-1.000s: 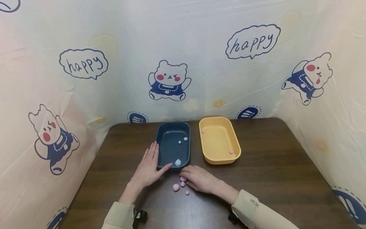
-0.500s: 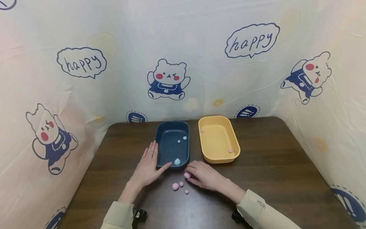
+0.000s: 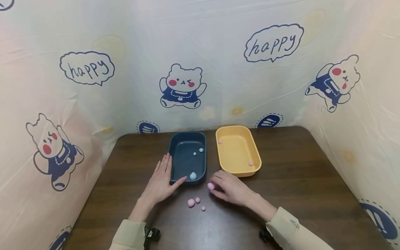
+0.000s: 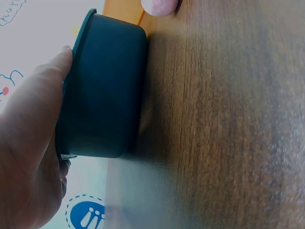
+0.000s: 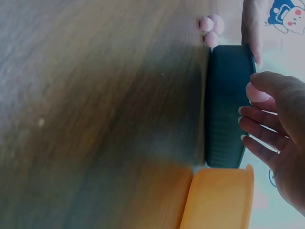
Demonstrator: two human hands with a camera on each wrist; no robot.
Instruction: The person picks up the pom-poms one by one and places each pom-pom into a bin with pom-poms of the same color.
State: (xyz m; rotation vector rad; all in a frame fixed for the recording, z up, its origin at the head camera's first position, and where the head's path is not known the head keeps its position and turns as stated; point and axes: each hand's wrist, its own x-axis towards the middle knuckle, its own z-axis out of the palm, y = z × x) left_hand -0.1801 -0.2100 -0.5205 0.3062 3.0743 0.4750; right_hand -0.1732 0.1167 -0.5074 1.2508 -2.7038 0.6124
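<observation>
My right hand (image 3: 232, 189) pinches a pink ball (image 3: 211, 186) between thumb and index finger, near the front right corner of the dark blue tray (image 3: 184, 161). The right wrist view shows the held ball (image 5: 257, 92) raised off the table, the other fingers spread loosely. My left hand (image 3: 159, 185) lies along the blue tray's left side with straight fingers, its thumb at the front rim. Inside that tray are three light blue balls, the largest (image 3: 193, 176) near the front. Three pink balls lie on the table in front of it: a bigger one (image 3: 191, 202) and two smaller.
To the right of the blue tray stands a yellow tray (image 3: 235, 152) with two small pink balls in it, one (image 3: 251, 163) near its front right. Behind the brown table (image 3: 287, 166) hangs a printed cloth (image 3: 215, 69), which also covers both sides.
My right hand has picked up a pink ball from the group and carried it right and away, toward the yellow tray. The left hand stays at the blue tray.
</observation>
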